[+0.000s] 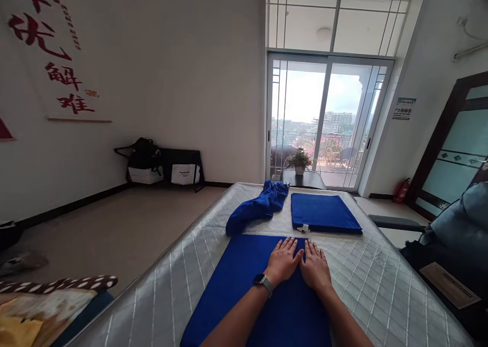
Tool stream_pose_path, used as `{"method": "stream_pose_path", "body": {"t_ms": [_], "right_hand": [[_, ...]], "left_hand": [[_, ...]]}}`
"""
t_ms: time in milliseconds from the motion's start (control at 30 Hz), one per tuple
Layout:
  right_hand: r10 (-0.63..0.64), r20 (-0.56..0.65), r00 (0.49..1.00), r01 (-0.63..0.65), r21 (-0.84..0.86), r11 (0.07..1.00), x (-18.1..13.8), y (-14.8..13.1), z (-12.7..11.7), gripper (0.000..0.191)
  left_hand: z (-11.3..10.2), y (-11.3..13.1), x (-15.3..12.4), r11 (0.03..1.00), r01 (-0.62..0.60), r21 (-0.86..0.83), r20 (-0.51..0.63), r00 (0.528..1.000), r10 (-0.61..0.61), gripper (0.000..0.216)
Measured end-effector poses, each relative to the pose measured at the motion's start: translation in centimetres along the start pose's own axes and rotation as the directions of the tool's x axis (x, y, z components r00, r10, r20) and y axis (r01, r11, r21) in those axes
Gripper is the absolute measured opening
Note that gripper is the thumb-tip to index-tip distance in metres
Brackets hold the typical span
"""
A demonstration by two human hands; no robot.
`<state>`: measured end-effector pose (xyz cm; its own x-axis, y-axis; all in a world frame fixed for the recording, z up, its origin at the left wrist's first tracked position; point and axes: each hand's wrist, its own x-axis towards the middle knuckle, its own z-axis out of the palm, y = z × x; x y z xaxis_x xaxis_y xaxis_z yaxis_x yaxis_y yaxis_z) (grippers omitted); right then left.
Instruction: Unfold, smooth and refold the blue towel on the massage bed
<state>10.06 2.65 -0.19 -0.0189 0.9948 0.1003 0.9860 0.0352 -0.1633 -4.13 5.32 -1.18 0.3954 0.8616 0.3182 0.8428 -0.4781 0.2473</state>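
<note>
Forearms (246,311) nearest, from six o'clock. Left hand (282,261), right hand (315,266) flat, side by side, gripping nothing, on far end of blue fabric (244,273); long axis six-to-twelve. Folded blue piece (324,209) at one o'clock, right hand nearer.

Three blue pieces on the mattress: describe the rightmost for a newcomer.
On the mattress, look past the left hand and right hand toward the glass doors, to a flat blue rectangle. A white tag at its near edge sets it apart from the crumpled blue fabric leftward and the blue sheet under both hands.
</note>
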Motion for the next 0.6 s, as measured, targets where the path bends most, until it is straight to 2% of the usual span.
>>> {"method": "stream_pose_path", "body": {"t_ms": [200,467,600], "right_hand": [[0.020,0.012,1.000,-0.020,0.012,1.000,0.1,-0.2,-0.2,0.069],[0.030,0.025,0.999,-0.030,0.011,0.999,0.1,-0.2,-0.2,0.070],[0.035,0.046,0.998,-0.036,0.010,0.999,0.2,-0.2,-0.3,0.070]], "left_hand": [[-2.9,-4.5,-2.1,0.984,0.169,0.064,0.071,0.982,-0.173,0.078],[-5.2,-13.1,-5.8,0.931,0.313,0.190,0.008,0.947,-0.320,0.077],[-5.5,-14.9,-6.7,0.921,0.330,0.208,-0.013,0.942,-0.334,0.079]]}}
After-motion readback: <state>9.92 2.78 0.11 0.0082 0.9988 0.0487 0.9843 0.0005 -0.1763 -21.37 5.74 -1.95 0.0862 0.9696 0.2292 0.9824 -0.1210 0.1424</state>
